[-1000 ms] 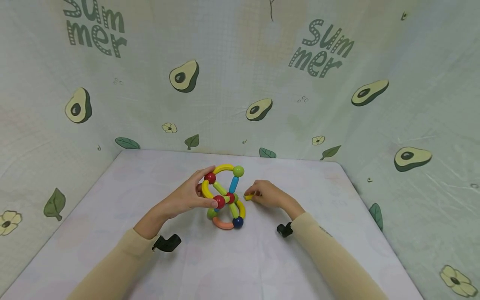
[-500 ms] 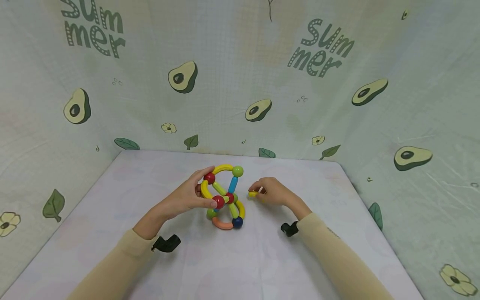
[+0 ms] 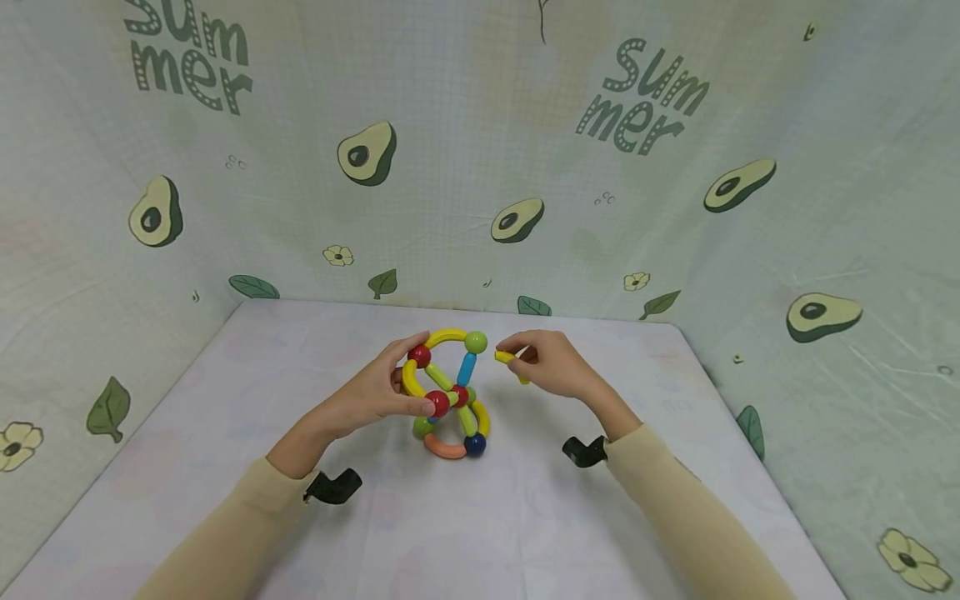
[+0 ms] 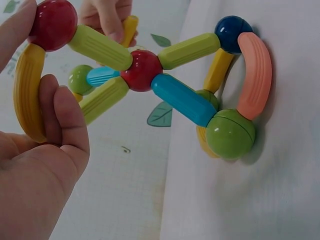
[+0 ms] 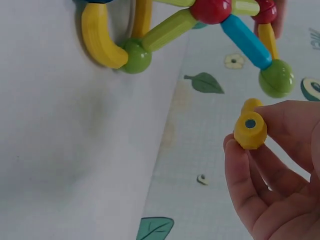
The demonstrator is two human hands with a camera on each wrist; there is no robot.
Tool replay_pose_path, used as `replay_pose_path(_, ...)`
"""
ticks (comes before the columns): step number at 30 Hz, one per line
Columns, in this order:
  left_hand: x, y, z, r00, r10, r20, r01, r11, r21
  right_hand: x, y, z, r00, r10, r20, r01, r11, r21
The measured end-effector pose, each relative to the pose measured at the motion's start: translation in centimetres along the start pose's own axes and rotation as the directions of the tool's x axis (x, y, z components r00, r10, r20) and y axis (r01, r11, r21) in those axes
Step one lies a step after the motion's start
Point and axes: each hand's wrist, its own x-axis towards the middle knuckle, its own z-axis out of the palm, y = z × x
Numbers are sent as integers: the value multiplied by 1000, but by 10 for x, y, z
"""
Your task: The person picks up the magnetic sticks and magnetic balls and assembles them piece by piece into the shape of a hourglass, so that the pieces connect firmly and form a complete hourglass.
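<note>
My left hand [image 3: 375, 392] holds the upper left side of a structure built from magnetic rods and balls, its fingers curled round a curved yellow rod [image 4: 27, 95] between red balls. Green and blue straight rods meet at a central red ball [image 4: 142, 71]. The structure's lower ring, with a salmon curved rod [image 4: 255, 75] and a dark blue ball [image 3: 475, 445], stands on the table. Beside the upper green ball [image 3: 476, 342], my right hand [image 3: 551, 364] pinches a loose curved yellow rod [image 5: 250, 131] between thumb and fingers; its end shows a round metal-coloured dot.
A pale cloth covers the table [image 3: 450, 525]. Behind it and at both sides hangs a curtain [image 3: 450, 267] printed with avocados, leaves and lettering. A black wrist camera [image 3: 333, 487] sits at the left cuff, another black camera [image 3: 583, 452] at the right.
My right hand has lifted the yellow rod from low beside the structure, first slightly right, then up to near the upper green ball. My left hand and the structure stay put.
</note>
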Motion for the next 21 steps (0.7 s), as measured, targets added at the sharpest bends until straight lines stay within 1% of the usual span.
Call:
replay_pose_path(6, 1, 0, 1, 1000, 3, 3, -3, 1000, -5, -1, -13, -2, 996, 34, -88, -31, 999, 37)
replay_pose_path(10, 1, 0, 1, 1000, 4, 1, -4, 1000, -8, 0, -19, -1, 992, 50, -118, -44, 998, 53)
replay_pose_path(17, 0, 0, 4, 1000, -8, -9, 8, 1000, -2, 0, -25, 0, 992, 63, -113, -54, 996, 77)
replay_pose_path(21, 0, 0, 5, 1000, -7, -10, 7, 1000, -5, -1, -23, 1, 993, 91, -72, -81, 987, 136)
